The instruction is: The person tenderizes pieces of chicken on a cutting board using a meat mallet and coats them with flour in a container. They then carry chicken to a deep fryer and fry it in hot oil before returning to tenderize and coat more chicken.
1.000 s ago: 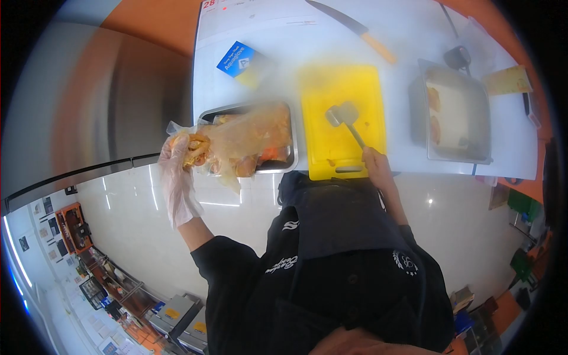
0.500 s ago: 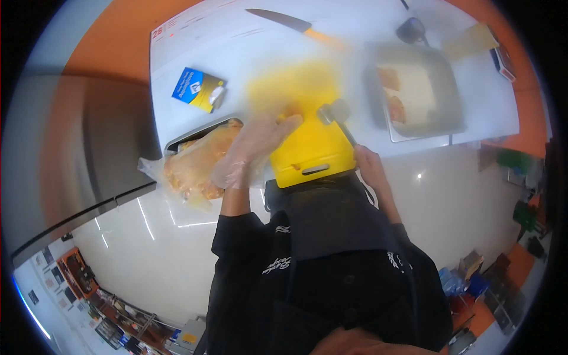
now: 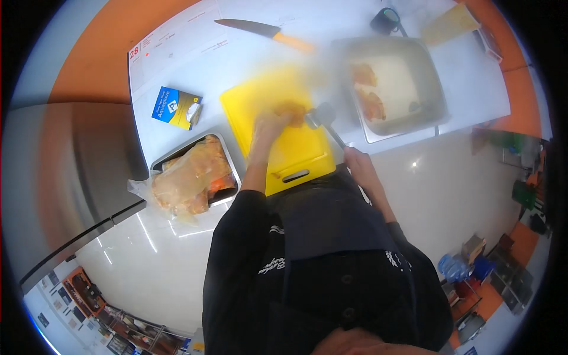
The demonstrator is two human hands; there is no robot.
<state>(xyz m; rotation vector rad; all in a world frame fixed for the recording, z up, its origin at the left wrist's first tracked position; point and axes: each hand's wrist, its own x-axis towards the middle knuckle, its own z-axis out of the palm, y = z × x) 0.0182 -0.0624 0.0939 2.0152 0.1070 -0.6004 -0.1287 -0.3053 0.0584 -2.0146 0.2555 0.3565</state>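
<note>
On the yellow cutting board, my left hand, in a clear plastic glove, has its fingers closed at a small orange-brown piece of meat. My right hand grips the dark handle of a meat mallet at the board's right edge. The mallet's metal head is beside the meat, over the board. Left of the board, a metal tray contains orange marinated meat, partly covered by a clear plastic bag. Haze blurs the board's far end.
A large metal pan with a whitish layer and two meat pieces stands right. A knife lies at the back. A glove box sits left; a dark cup-like item and a yellowish packet are back right.
My left hand has moved from beside the bagged meat tray further onto the board, to the meat piece. My right hand still grips the mallet. The camera view has shifted slightly.
</note>
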